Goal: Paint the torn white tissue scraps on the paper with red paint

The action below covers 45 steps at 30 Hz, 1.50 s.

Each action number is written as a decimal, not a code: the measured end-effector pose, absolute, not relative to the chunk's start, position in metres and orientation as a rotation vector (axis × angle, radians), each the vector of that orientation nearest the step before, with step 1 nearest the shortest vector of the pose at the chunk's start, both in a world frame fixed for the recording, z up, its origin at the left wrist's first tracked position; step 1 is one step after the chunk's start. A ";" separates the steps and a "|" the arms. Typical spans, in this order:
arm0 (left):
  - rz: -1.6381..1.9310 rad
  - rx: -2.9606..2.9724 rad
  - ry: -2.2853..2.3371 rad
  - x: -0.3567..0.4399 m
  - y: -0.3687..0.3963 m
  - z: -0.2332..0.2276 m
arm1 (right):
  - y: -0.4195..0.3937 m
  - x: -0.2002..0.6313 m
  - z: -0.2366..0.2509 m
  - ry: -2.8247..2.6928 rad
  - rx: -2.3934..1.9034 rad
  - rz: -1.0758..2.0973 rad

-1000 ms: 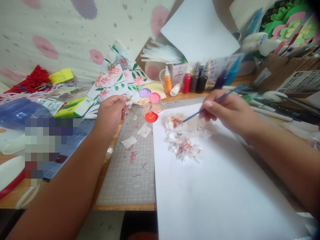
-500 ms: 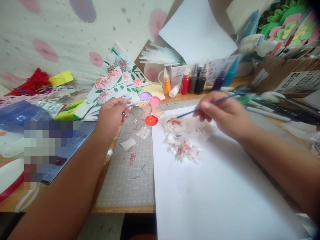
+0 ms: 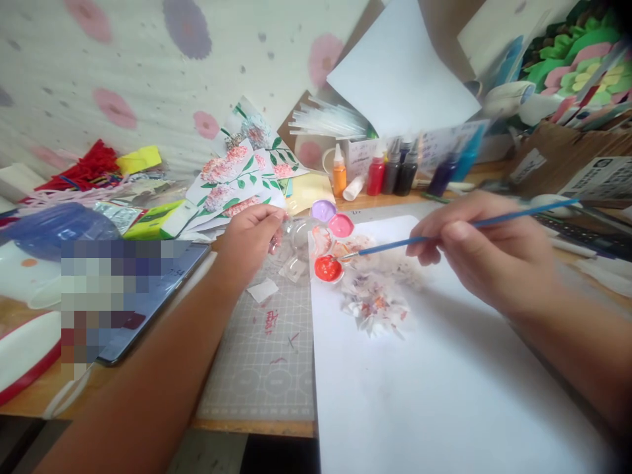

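My right hand pinches blue paintbrush, tip over orange well of clear paint palette. My left hand grips palette's left edge (fingers closed on it). Palette sits on worktop, overlapping white sheet, beside crumpled tissue flower.

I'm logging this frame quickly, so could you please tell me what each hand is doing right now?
Left hand: closed on the edge of the clear paint palette.
Right hand: closed on the blue paintbrush, tip over the palette.
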<state>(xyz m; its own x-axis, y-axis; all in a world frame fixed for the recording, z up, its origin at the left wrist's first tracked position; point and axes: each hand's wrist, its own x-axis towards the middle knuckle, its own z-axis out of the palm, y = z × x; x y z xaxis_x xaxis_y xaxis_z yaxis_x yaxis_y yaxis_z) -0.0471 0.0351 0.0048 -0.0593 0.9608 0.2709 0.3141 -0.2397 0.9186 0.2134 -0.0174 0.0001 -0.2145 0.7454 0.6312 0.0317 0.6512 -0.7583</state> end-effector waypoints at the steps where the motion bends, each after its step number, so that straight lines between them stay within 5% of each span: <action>1: 1.300 1.597 1.378 -0.046 0.034 0.005 | -0.017 0.214 -0.001 -1.702 -0.636 0.713; 17: 1.195 1.398 1.278 -0.042 0.032 0.002 | -0.022 0.214 0.006 -2.003 -0.595 0.435; 33: 1.174 1.388 1.295 -0.042 0.033 0.002 | -0.018 0.215 -0.003 -1.624 -0.518 0.971; 45: 1.269 1.369 1.384 -0.052 0.042 0.002 | -0.002 0.225 0.010 -1.322 -0.572 0.991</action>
<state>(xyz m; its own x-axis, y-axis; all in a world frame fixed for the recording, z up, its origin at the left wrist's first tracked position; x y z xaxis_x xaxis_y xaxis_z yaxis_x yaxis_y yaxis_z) -0.0521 0.0419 0.0017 -0.0992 0.9893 0.1072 0.1928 -0.0866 0.9774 0.2249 -0.0022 0.0098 -0.0510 0.8491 0.5257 -0.2667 0.4957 -0.8265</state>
